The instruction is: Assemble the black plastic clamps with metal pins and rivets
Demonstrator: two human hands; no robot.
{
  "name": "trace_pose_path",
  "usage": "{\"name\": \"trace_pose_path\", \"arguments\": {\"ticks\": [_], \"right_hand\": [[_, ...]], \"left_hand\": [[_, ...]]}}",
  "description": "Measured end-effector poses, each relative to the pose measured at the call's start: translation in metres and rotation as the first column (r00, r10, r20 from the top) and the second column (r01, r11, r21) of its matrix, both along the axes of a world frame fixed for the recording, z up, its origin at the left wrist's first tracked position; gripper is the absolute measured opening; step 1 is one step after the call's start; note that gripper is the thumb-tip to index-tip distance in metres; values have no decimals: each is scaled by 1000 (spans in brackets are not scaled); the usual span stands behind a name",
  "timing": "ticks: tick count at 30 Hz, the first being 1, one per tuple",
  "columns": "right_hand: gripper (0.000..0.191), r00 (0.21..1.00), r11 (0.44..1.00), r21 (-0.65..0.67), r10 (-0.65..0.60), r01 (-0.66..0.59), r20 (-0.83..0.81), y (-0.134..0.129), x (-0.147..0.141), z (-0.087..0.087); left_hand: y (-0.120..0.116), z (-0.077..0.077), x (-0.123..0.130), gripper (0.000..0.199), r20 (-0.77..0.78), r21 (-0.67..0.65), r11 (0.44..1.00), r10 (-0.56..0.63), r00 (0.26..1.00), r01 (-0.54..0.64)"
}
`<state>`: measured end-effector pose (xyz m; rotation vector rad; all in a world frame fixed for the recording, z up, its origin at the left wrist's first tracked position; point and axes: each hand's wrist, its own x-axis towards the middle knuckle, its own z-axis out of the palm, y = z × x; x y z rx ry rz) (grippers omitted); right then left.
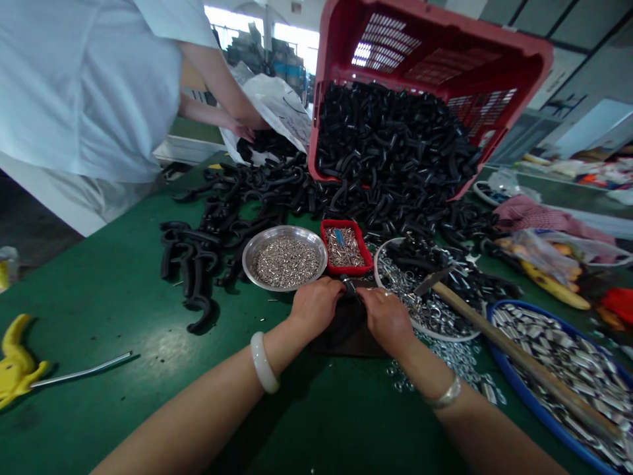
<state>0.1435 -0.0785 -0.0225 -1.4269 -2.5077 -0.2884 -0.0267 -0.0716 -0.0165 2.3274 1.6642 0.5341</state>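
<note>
Yellow rubber glove lies at the left edge of our green-topped workbench, just beside a thin silver metal rod. Beyond the bench's far left corner, a co-worker in a white short-sleeved shirt stands with both hands at a white plastic bag; its dark printing is too blurred for us to read. Glossy black plastic hooks spread across the bench's far half from a tilted red plastic crate near the far edge. Nearer us sit a round steel bowl of small silver parts and, just beside it, a small red tray of silver pieces. Our left hand, with a white bangle on its wrist, and our right hand, with a silver bracelet, are clenched together on a small dark metal piece, held just above a dark pad mid-bench. To the right lie a white-rimmed plate of silver rings and black hooks, a wooden-handled hammer across its edge, and a blue-rimmed tray of silver tubes near the right edge.
</note>
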Motion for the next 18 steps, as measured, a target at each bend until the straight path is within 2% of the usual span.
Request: {"name": "trace_pose_path", "arguments": {"ticks": [4, 7, 13, 18], "right_hand": [[30, 981, 998, -38, 47, -41, 191, 0, -12, 17], [27, 968, 999, -49, 30, -19, 250, -1, -19, 22], [30, 986, 999, 2, -53, 53, 160, -8, -10, 3], [32, 994, 999, 19, -52, 50, 92, -9, -5, -5]], "left_hand": [[1, 1, 0, 20, -7, 26, 1000, 3, 1000, -2], [1, 1, 0, 20, -4, 33, 999, 1, 1000, -1], [1, 0, -2, 21, -13, 47, 999, -9, 1000, 9], [1, -1, -3, 22, -41, 51, 998, -35, 999, 37]]}}
